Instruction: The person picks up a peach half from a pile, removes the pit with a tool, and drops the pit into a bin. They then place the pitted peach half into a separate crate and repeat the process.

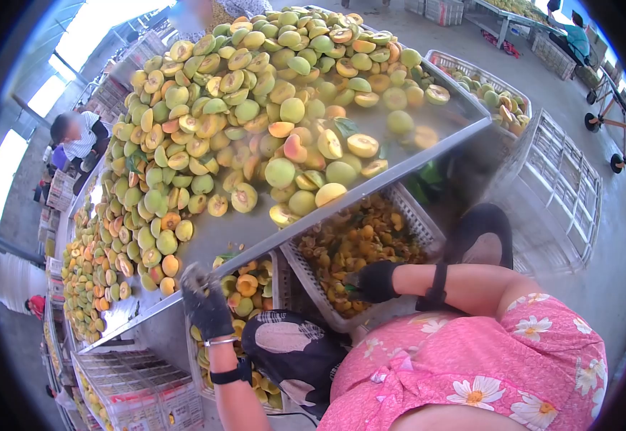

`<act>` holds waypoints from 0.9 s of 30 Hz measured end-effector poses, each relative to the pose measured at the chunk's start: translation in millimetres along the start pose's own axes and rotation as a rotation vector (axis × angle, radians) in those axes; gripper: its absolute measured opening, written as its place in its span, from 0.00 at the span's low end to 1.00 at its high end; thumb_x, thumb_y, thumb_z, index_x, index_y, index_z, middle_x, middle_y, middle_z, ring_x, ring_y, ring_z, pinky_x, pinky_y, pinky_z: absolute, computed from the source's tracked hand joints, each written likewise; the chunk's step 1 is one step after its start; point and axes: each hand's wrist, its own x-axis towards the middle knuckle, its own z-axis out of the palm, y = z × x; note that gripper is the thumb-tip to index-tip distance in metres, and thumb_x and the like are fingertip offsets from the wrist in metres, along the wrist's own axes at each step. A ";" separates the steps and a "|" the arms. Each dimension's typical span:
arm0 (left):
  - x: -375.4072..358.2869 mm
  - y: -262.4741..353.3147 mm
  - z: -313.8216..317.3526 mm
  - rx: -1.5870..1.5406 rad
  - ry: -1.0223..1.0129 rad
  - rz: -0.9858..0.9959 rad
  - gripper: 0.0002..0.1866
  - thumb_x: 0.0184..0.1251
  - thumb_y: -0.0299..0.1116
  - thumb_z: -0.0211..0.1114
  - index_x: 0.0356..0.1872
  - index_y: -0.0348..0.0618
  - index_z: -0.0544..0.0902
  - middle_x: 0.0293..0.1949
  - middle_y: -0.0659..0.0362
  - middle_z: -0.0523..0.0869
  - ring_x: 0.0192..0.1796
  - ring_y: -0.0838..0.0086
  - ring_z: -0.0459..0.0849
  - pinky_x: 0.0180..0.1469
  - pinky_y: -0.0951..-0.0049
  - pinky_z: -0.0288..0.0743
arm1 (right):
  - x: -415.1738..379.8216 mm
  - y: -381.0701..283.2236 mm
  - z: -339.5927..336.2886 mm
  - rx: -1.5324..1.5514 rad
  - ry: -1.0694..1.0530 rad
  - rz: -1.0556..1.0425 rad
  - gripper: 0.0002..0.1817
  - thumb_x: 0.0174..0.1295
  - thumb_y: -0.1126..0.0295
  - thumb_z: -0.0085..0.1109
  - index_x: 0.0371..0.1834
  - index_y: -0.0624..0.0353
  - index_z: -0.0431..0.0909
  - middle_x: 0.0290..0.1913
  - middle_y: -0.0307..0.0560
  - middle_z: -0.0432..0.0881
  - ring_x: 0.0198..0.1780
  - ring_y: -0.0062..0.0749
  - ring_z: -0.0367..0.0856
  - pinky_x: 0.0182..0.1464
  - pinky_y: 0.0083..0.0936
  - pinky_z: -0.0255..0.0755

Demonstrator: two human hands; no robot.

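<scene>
My left hand, in a dark, dirty glove, is at the metal table's near rim, above a crate of cut fruit. Its fingers are curled together; what they hold, if anything, is too small to name. Over a white crate of brownish-orange scraps is my right hand, also in a dark glove. Its fingertips blend into the dark scraps, so their pose is unclear. Green and orange fruit, many pieces halved with the cut face showing, lies heaped on the table.
Stacked white crates stand at the right, beside a filled fruit crate. Another crate is at the lower left. My knees flank the scrap crate. People sit at the far left and far right; another is behind the heap.
</scene>
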 end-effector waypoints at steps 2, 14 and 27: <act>26.2 66.9 3.1 0.082 -0.191 0.144 0.16 0.64 0.37 0.62 0.48 0.39 0.80 0.47 0.47 0.82 0.52 0.55 0.79 0.57 0.56 0.70 | 2.7 4.9 4.8 -0.017 0.035 -0.056 0.25 0.67 0.47 0.47 0.55 0.56 0.72 0.39 0.61 0.82 0.42 0.57 0.81 0.46 0.45 0.73; 87.3 109.1 108.3 0.043 -0.800 -0.172 0.21 0.58 0.46 0.65 0.44 0.40 0.84 0.43 0.43 0.85 0.49 0.53 0.83 0.50 0.60 0.74 | -28.7 -8.1 -23.4 0.082 0.079 0.026 0.18 0.67 0.57 0.46 0.55 0.53 0.73 0.48 0.59 0.81 0.51 0.53 0.79 0.51 0.41 0.70; 15.9 183.7 70.6 -1.643 -0.031 -0.863 0.23 0.67 0.47 0.54 0.52 0.37 0.73 0.49 0.50 0.78 0.48 0.57 0.80 0.49 0.58 0.80 | -37.7 -15.2 -52.7 0.410 0.737 -0.361 0.13 0.68 0.60 0.51 0.46 0.57 0.70 0.38 0.63 0.80 0.42 0.60 0.78 0.44 0.47 0.71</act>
